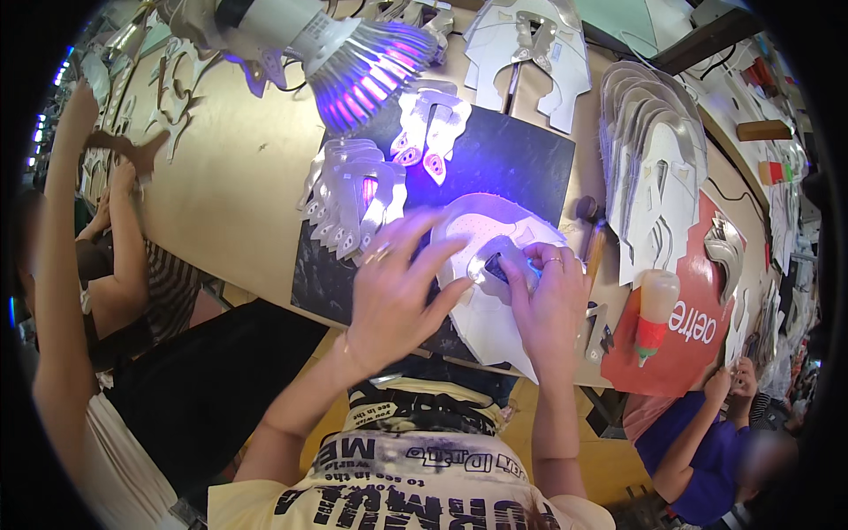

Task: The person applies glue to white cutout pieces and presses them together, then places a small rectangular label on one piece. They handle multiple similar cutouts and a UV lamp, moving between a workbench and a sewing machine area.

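A white shoe upper (pixel 486 325) with a grey-lilac edge lies flat on the dark board (pixel 521 150) in front of me, under purple-blue light. My right hand (pixel 549 296) is closed at its right side, thumb and fingers pinching the silvery part near its middle. A small dark patch shows beside the thumb; I cannot tell whether it is a piece or an opening. Over the upper's left edge my left hand (pixel 393 291) is open, fingers spread and somewhat blurred, with nothing visible in it. To its left lie stacked silvery shoe pieces (pixel 349 190).
A finned lamp (pixel 371 66) hangs over the board. Stacked white uppers (pixel 654 168) stand right, near a red sheet (pixel 689 344) and a red-banded squeeze bottle (pixel 655 309). More silvery pieces (pixel 433 124) lie behind. Co-workers' arms (pixel 124 221) are left; another person (pixel 698 442) sits lower right.
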A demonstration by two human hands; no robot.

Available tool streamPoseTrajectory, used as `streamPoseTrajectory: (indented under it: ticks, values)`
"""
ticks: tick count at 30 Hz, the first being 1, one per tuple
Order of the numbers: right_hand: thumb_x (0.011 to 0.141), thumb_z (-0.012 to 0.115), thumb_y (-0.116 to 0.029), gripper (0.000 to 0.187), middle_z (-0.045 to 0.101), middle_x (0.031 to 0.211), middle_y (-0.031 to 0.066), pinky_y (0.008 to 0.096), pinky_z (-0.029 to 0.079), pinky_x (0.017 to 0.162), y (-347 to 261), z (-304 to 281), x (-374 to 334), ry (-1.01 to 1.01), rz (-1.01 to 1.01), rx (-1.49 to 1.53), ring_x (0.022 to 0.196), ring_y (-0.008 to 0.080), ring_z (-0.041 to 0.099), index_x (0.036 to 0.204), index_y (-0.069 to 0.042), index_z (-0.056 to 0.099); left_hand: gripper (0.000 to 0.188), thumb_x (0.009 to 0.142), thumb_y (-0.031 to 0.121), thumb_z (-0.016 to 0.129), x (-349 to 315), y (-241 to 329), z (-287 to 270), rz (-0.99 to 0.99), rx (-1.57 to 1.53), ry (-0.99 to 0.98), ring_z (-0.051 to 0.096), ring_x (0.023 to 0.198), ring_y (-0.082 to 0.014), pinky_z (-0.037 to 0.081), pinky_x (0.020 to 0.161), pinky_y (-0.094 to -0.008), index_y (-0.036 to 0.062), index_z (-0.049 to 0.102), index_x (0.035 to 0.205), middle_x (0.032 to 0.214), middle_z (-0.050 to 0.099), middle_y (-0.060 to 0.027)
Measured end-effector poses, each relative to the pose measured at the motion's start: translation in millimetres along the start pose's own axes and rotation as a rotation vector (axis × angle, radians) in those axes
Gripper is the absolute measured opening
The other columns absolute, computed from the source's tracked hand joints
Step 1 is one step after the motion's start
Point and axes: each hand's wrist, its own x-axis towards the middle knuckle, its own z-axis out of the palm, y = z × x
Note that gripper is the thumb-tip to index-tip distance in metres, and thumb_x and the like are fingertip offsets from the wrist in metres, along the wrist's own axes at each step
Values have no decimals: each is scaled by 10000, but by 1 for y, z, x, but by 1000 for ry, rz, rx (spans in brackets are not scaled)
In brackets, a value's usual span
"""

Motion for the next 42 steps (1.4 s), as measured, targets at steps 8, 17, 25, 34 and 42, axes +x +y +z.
streamPoseTrajectory:
  ticks: [8,17,25,34,42]
  values:
    - [854,701,-208,198,600,946,74,417,414,784,-11,14,-5,-30,-116,-11,907,269,568,1002,-86,651,761,709,211,831,36,-12,31,-11,65,-375,512,1191,-371,469,955,-450,69,499,1378,1353,473,-168]
    - [808,657,-67,221,582,951,83,390,436,781,-28,12,-36,-29,-423,-101,899,262,567,1028,-51,645,746,723,119,813,-15,-2,34,-347,11,-158,536,1139,-395,509,916,-428,-41,477,1370,1293,449,-223]
    - [800,631,-52,250,551,1064,122,407,448,848,-40,14,-31,-47,-307,-171,1034,296,539,1048,-25,613,778,662,55,843,-19,-13,27,-289,-147,-96,503,1180,-405,463,964,-420,-35,513,1361,1305,447,-239]
    - [874,598,-38,184,589,975,122,409,504,722,-53,20,-49,-144,-318,-90,886,314,611,1057,-33,606,772,754,23,772,-24,-9,24,-307,-147,-153,471,1222,-459,423,1024,-449,-78,395,1421,1337,394,-295]
    - [932,655,-275,212,683,811,109,414,492,581,-40,18,-26,26,-190,27,674,309,662,965,-66,634,754,758,65,793,-33,-11,27,-276,-205,-44,468,1221,-435,436,1014,-443,-37,433,1412,1369,379,-269]
